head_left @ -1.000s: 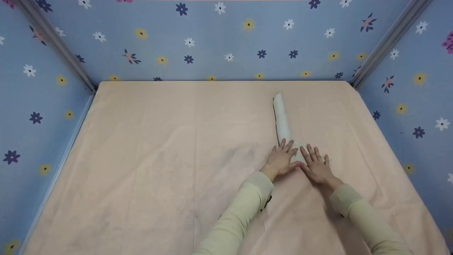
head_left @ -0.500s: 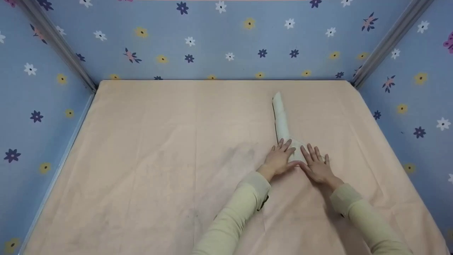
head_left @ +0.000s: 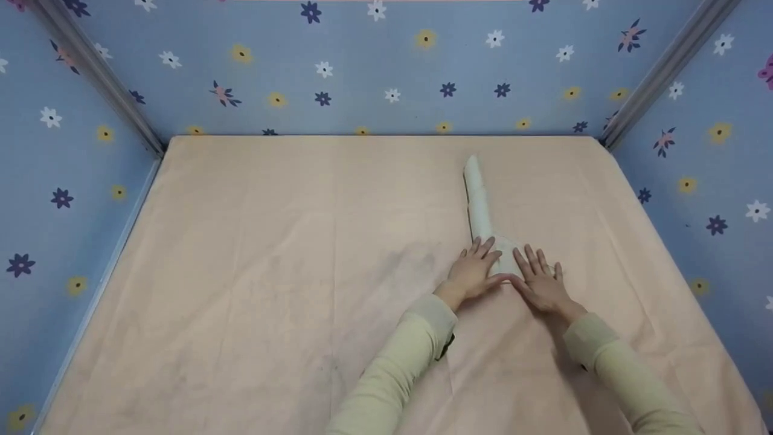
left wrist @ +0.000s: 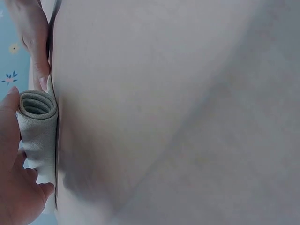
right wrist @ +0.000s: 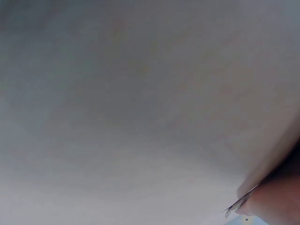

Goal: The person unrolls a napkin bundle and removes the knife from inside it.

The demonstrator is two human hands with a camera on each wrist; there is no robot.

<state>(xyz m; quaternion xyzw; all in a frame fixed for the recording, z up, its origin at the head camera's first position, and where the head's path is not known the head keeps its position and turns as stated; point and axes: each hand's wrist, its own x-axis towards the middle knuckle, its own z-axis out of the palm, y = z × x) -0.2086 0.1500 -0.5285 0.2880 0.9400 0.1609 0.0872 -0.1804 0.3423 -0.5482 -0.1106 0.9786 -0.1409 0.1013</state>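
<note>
A pale grey-green cloth (head_left: pixel 479 205) lies on the table, its far part a long narrow roll and its near right part flat between the hands. My left hand (head_left: pixel 472 273) rests on the near end of the roll with fingers extended. In the left wrist view, the spiral end of the rolled cloth (left wrist: pixel 38 110) shows beside the left hand's fingers. With fingers spread, my right hand (head_left: pixel 542 289) presses on the flat part, which it partly covers. The two thumbs meet near the cloth's front edge. Only part of the right hand (right wrist: pixel 272 201) appears in the right wrist view.
A peach-coloured sheet (head_left: pixel 272 254) with creases covers the table. Blue flowered panels (head_left: pixel 356 72) stand at the back and both sides, joined by grey metal posts (head_left: pixel 670 66) at the back corners.
My left hand and the rolled part of the cloth have shifted slightly left. A little more of the flat cloth shows between the hands. The right hand stays in place.
</note>
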